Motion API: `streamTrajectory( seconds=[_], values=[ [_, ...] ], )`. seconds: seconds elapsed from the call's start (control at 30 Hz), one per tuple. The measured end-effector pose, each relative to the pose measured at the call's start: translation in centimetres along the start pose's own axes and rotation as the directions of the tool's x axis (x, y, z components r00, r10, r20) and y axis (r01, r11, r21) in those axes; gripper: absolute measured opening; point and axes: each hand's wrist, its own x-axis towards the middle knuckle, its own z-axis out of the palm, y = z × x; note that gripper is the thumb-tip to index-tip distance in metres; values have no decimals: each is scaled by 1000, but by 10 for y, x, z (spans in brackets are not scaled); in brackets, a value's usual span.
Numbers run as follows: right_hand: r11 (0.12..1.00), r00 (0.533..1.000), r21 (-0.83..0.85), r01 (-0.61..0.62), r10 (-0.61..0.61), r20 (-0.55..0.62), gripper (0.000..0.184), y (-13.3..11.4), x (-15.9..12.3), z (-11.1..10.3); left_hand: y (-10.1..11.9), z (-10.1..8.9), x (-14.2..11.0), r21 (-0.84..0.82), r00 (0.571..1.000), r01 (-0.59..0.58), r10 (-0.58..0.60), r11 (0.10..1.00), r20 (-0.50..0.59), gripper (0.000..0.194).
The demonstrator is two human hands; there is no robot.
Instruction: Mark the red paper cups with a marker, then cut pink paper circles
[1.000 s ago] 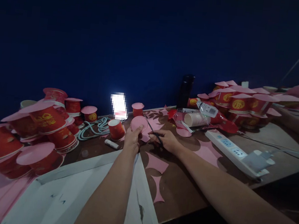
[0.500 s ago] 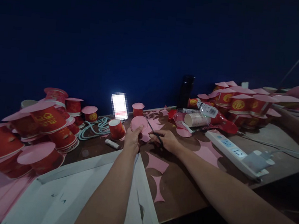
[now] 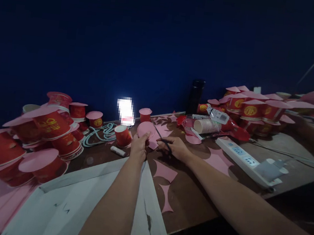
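My left hand is closed on a round piece of pink paper, thumb on top near its lower edge. A pair of dark scissors is in my right hand, its blades pointing up and left beside the disc's right edge. Whether the blades are on the paper I cannot tell. Pink paper scraps with curved cutouts lie below and around both hands. Just left of my left hand stands a red paper cup, with a white glue stick lying near it.
Red cups with pink discs are stacked at left and right. A white power strip, a sleeve of cups and a black bottle stand right. A white board lies in front. Another person's arm reaches in.
My hands, the pink disc and the scissors have hardly moved. At the far right, the other person's forearm has shifted, and a band at its wrist shows more now.
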Motion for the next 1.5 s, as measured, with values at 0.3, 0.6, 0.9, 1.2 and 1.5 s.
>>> streamTrajectory(
  seconds=[0.3,0.6,0.9,1.2,1.5],
  values=[
    [1000,1000,-5,-6,6,-7,47,-1,0,1,1,-1,0,16,1000,2,-2,1000,-17,41],
    [1000,1000,-21,-22,21,-7,47,-3,-1,1,2,0,0,-1,999,-24,24,1000,-30,45],
    [999,1000,-23,-27,27,4,45,0,1,-1,0,-2,4,21,998,-41,42,999,-48,43],
    [999,999,-39,-32,32,-5,50,-4,0,-1,0,-3,5,0,997,-56,56,998,-53,42],
    [998,999,-51,-32,32,0,47,-5,0,-1,-1,-5,8,4,997,-60,60,998,-54,40]
  ],
)
